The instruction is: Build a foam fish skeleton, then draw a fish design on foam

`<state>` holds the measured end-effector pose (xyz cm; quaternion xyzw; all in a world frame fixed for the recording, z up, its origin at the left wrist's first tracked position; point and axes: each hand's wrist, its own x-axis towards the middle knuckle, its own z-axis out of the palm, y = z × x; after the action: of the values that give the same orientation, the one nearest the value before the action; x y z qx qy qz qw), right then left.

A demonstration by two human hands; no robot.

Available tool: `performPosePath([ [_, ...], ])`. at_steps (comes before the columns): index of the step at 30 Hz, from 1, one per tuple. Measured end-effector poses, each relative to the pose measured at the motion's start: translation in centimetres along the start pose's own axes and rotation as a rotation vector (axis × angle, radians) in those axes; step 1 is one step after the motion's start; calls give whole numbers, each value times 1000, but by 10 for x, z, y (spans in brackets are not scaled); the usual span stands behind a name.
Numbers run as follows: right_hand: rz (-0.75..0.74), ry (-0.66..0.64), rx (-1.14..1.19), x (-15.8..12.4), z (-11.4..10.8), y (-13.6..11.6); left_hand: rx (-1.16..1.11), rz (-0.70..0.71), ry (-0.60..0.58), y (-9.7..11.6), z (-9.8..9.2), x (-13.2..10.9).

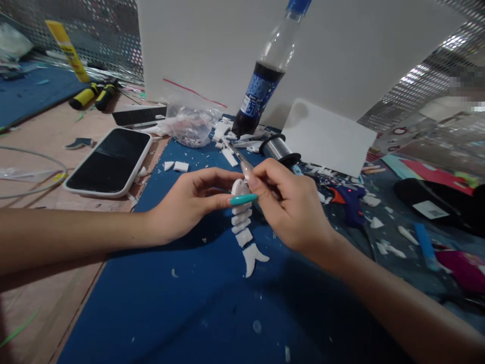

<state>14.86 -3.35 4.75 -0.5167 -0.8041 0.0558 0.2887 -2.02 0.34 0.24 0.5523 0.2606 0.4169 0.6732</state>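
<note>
Head view: I'm pinching the foam fish [244,236] in my left grip [189,202], right grip [291,207] clamping the pointed tool [239,157], risking a slip into my thumb.

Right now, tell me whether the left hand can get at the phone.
Probably yes: the phone lies close beside the left hand with nothing between, though that hand is pinching the foam fish.

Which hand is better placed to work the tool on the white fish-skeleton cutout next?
Likely right: the right hand grips the thin metal tool, its shaft beside the head of the fish-skeleton cutout. The left hand pinches that head, steadying it.
</note>
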Motion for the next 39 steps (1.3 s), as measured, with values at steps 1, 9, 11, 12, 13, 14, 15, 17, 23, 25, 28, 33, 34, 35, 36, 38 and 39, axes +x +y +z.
performPosePath([
  [1, 4, 5, 24, 0, 0, 0, -3, -9, 4, 0, 0, 0],
  [9, -14, -11, 22, 0, -4, 3, -38, -22, -16, -1, 1, 1],
  [11, -23, -31, 3, 0, -5, 4, -47, -23, -20, -1, 1, 1],
  [12, -28, -46, -7, 0, -5, 4, -46, -25, -18, -1, 1, 1],
  [13, -33, -59, -16, 1, -5, 4, -38, -29, -15, -1, 0, 0],
  [14, -38, -71, -27, 1, -6, 5, -25, -31, -13, -1, 0, 0],
  [15, -42, -79, -40, 1, -6, 5, -8, -31, -12, -1, 0, 0],
  [17, -50, -88, -72, 1, -6, 5, 30, -25, -14, -1, 0, -1],
  [23, -114, -89, -189, 0, -7, 3, 60, -7, -30, -1, -2, -1],
  [25, -124, -98, -208, -1, -7, 3, 31, -11, -22, -1, -1, -1],
  [28, -138, -87, -220, -2, -6, 4, -9, -14, -26, 0, 0, 0],
  [33, -181, -67, -262, -3, -5, 6, -12, 0, -24, 0, 1, 0],
  [34, -187, -72, -272, -3, -5, 6, -12, -1, -23, 0, 1, 0],
  [35, -193, -78, -280, -3, -4, 6, -13, 0, -23, 0, 0, 0],
  [36, -202, -81, -287, -3, -4, 6, -13, 3, -25, 0, 0, 0],
  [38, -234, -81, -309, -3, -4, 7, -9, 11, -32, -1, 0, 0],
  [39, -253, -76, -325, -3, -4, 7, -6, 17, -37, -2, -1, 0],
])
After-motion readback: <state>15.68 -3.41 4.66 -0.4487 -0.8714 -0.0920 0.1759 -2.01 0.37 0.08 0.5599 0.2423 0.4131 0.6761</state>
